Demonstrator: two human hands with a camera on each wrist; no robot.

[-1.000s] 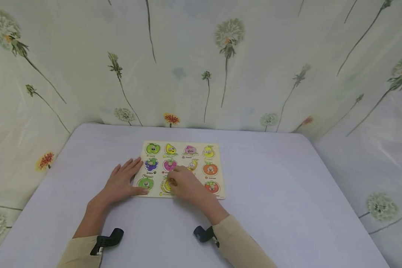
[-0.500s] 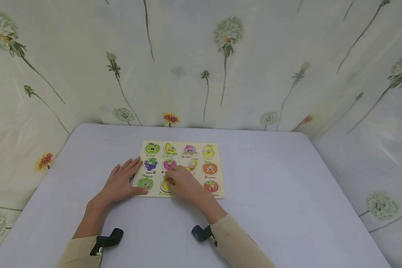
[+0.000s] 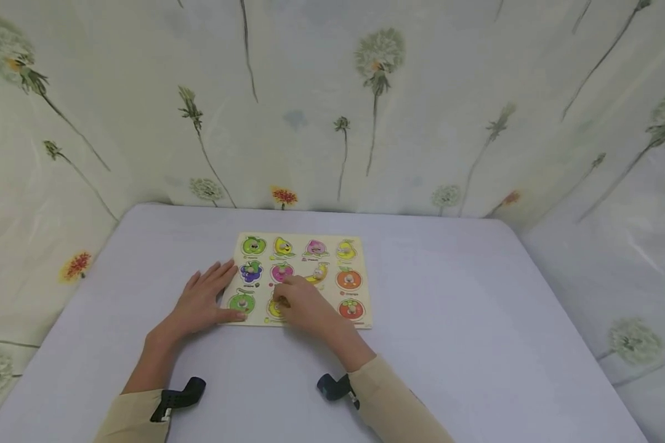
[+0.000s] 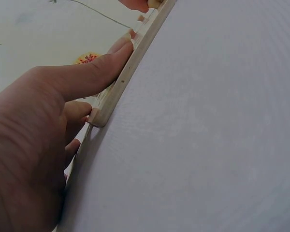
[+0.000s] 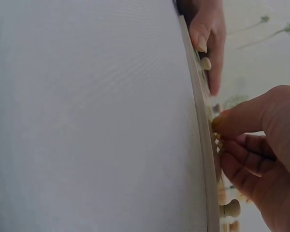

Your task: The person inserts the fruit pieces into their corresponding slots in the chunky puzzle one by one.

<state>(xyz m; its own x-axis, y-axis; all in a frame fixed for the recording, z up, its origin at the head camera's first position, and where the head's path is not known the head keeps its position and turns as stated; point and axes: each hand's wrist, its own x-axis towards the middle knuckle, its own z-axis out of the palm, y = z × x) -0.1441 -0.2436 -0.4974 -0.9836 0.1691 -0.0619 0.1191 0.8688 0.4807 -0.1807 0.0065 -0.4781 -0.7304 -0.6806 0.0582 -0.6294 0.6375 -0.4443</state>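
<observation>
A wooden fruit puzzle board with knobbed pieces lies flat on the table. My left hand rests on its left side, fingers spread and mostly straight, thumb near the green melon piece; the left wrist view shows that thumb on the board's edge. At the bottom row my right hand pinches the yellow pineapple piece, which the fingers partly cover. In the right wrist view the thumb and curled fingers of the right hand meet low over the board. That hand hides the spot right of the pineapple.
Other fruit pieces sit in the board, among them a strawberry-like pink one, a banana, an orange and grapes. A white cloth covers the table. Behind it hangs a dandelion-print curtain.
My right hand has shifted slightly left over the pineapple piece since a second ago, then stayed nearly still. The left hand and the board keep their places.
</observation>
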